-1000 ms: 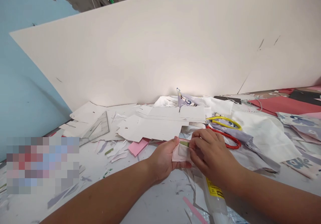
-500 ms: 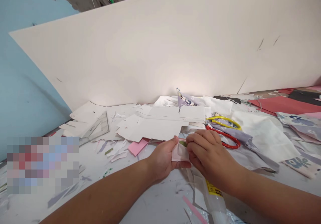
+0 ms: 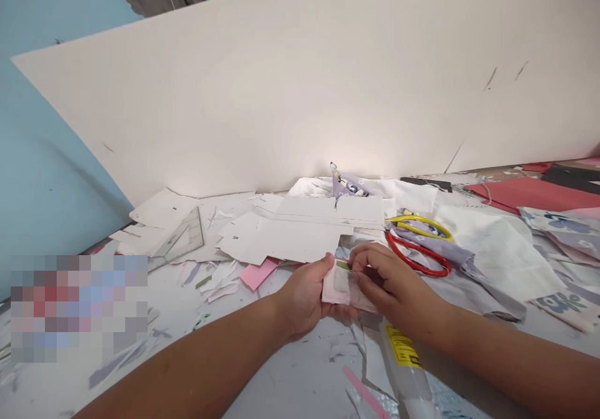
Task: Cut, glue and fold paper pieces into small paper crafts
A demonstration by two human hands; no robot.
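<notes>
Best kept flat and taut, 1 pale pink scrap clamped between left hand and right hand (green strip showing along its far edge), red-handled scissors just beyond.

The left hand and right hand pinch a small pale pink paper piece, near red-handled scissors.

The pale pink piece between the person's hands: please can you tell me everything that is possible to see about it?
The pale pink piece is small, flat and soft-looking, with a paler middle; whether it is paper or cloth cannot be told. It is held between the left hand, which supports it from its left side, and the right hand, whose fingers cover its right part. A narrow green strip shows at its upper edge.
</notes>
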